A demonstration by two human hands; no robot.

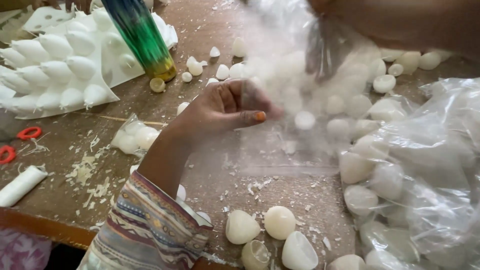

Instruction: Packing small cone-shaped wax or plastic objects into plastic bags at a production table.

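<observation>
While the left hand [227, 107] pinches the edge of a clear bag [300, 90] at mid frame, the right hand [400, 22], blurred at the top right, grips its top. Best to hold the mouth wide and keep it low over the worktop [280, 175]. I count five loose wax cups [279, 222] at the bottom, two red scissor loops [29, 132] at the left, one green bottle [142, 37] up top.
</observation>
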